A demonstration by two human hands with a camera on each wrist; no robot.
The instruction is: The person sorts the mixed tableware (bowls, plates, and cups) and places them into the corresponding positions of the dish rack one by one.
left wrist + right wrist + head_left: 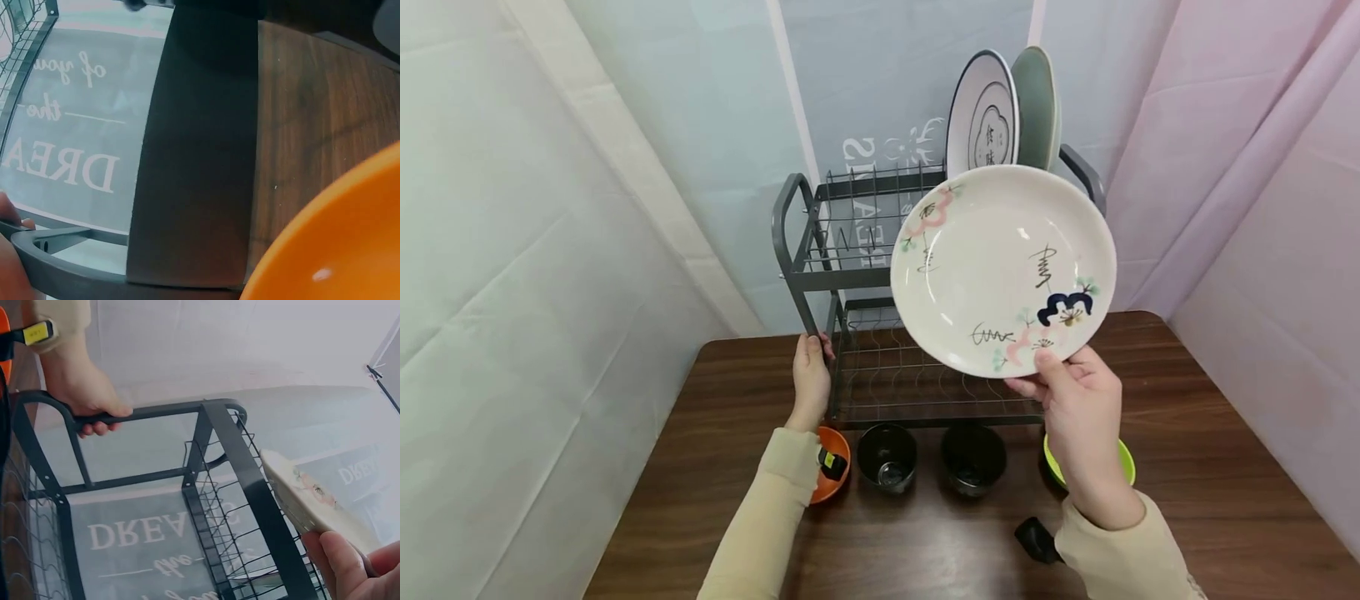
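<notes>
My right hand (pixel 1084 421) pinches the lower right rim of a white plate (pixel 977 267) painted with pink and dark blue flowers. The plate is tilted up, its face toward the head camera, in front of a dark two-tier dish rack (pixel 842 279). Seen from the right wrist, the plate (pixel 319 503) is nearly edge-on beside the upper tier. My left hand (pixel 811 382) grips the left upright of the rack; the right wrist view shows this hand (pixel 84 390) with its fingers curled round the bar. Part of the upper tier is hidden behind the plate.
In the upper tier stand a white bowl with a dark rim (pixel 981 112) and a green plate (pixel 1036 108). Along the rack's front are an orange bowl (pixel 842 446), two black bowls (pixel 887 454) and a lime-green bowl (pixel 1126 462), partly covered by my right arm.
</notes>
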